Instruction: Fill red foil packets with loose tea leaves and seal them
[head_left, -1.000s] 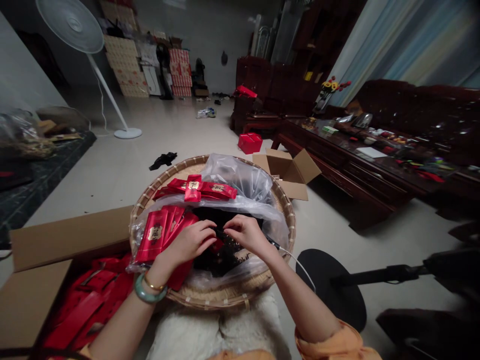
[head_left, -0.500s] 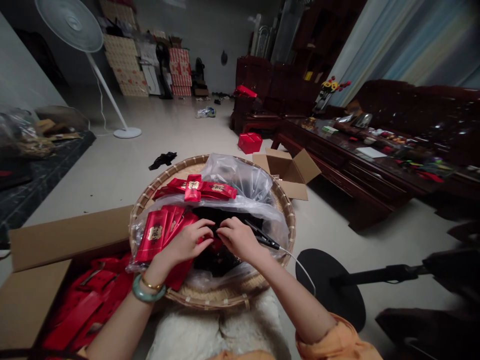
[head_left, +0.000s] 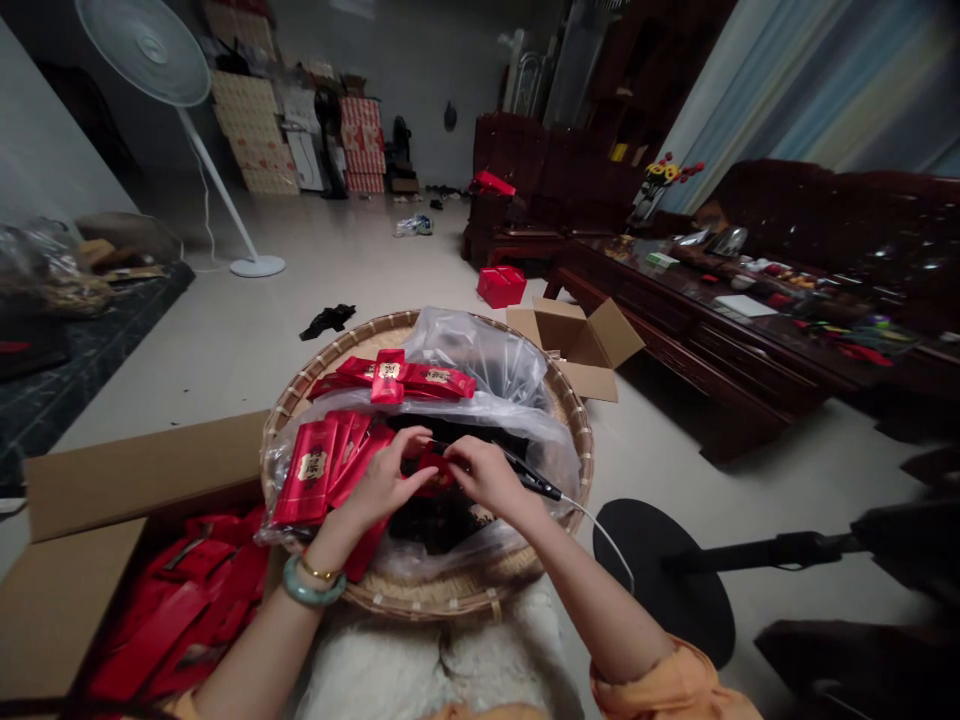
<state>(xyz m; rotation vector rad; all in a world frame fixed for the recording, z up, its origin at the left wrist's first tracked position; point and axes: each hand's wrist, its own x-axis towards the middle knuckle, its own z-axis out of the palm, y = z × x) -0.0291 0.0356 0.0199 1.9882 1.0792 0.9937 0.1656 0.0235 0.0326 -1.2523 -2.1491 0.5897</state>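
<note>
A round woven basket point(head_left: 457, 590) rests on my lap, lined with a clear plastic bag point(head_left: 480, 360) that holds dark loose material. My left hand point(head_left: 382, 485) and my right hand point(head_left: 487, 475) meet over the bag, both pinched on a small red packet point(head_left: 433, 470) between them. A fan of red packets point(head_left: 322, 465) lies under my left hand, at the bag's left side. More red packets point(head_left: 394, 378) lie crossed at the back of the basket. A thin black tool with a white cord point(head_left: 536, 483) lies just right of my right hand.
A cardboard box point(head_left: 112, 520) of red packets stands at my left. A black round stand base point(head_left: 664, 570) is on the floor at right. An open carton point(head_left: 577, 340) and red box point(head_left: 500, 285) lie beyond the basket. A white fan point(head_left: 247, 265) and dark wooden furniture point(head_left: 675, 330) flank the room.
Both hands have lifted slightly from the dark material, and the red packet now shows more plainly between the fingers. My left hand has shifted a little up and right.
</note>
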